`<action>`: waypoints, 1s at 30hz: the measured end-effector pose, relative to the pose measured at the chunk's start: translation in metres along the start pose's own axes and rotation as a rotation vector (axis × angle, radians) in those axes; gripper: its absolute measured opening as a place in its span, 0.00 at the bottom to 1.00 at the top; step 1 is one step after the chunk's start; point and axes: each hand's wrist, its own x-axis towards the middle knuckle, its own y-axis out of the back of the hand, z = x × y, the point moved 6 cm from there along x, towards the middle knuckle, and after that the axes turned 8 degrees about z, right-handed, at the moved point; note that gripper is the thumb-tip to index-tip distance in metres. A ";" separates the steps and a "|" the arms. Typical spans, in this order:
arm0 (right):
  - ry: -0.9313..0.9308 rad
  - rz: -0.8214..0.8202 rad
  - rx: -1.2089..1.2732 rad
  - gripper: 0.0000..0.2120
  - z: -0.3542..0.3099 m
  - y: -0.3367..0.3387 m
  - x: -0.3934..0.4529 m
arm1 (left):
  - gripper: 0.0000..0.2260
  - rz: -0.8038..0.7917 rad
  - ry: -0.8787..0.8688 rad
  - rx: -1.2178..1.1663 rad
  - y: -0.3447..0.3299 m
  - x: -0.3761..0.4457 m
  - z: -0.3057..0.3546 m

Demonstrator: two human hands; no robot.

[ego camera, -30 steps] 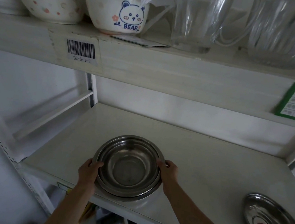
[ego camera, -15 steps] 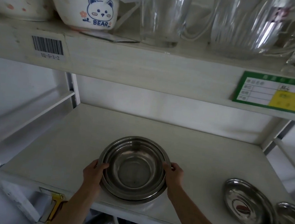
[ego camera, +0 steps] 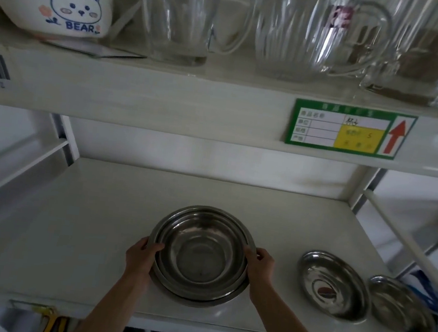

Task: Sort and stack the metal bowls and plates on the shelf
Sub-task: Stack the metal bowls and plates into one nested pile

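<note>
Both hands are gripping the stack of nested metal bowls (ego camera: pixel 200 251), which is sitting on the white shelf (ego camera: pixel 73 234) near its front edge. The left hand (ego camera: pixel 140 255) is closing on the stack's left rim, thumb hooking over the edge; the right hand (ego camera: pixel 261 265) is clasping the opposite rim, fingers curling around it. To the right of the right hand, well apart from it, a metal plate (ego camera: pixel 332 284) is lying flat, and a second metal plate (ego camera: pixel 401 306) is sitting just beyond it (whether the two are touching cannot be determined). Above the hands, glass jugs (ego camera: pixel 290 32) are standing on the upper shelf (ego camera: pixel 165 97).
</note>
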 end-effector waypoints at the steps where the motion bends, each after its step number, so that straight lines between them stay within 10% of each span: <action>1: 0.000 0.001 -0.004 0.10 0.000 0.000 0.000 | 0.10 0.000 -0.005 0.008 0.000 0.002 0.000; 19: 0.183 0.124 -0.117 0.18 -0.035 0.032 0.002 | 0.18 0.259 -0.490 0.222 -0.016 -0.032 0.061; 30: 0.203 0.229 -0.030 0.09 -0.054 0.106 0.021 | 0.07 -0.190 -0.380 0.049 -0.149 -0.135 0.037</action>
